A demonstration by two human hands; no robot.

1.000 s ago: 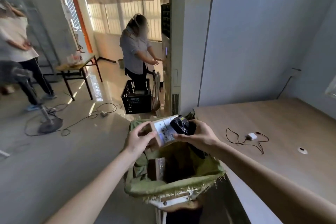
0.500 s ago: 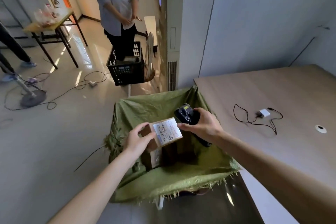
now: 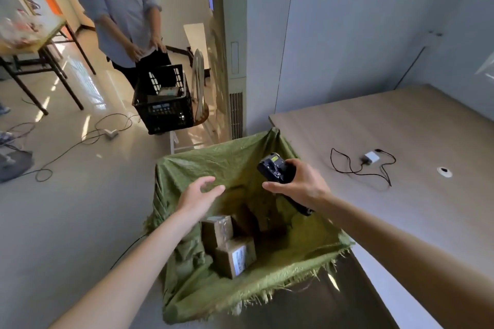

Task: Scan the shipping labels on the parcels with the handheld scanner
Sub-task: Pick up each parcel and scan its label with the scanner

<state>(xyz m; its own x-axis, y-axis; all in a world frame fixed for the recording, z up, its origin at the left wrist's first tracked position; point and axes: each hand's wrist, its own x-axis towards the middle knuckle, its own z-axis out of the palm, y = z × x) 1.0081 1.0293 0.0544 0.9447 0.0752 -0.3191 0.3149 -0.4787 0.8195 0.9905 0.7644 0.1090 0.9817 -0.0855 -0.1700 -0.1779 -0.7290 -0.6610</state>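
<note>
Scanner [image 3: 276,171] within right fingers [image 3: 278,186], above sack [image 3: 280,286].

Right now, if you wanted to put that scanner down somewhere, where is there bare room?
The wooden table is mostly bare: free from its near-left corner up to the black cable and white adapter, and beyond them toward the wall. The green sack is crowded: parcels fill its bottom.

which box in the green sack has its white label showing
The nearer cardboard box, low in the green sack, shows a white label on its right face. The box behind it shows only brown card and tape.
</note>
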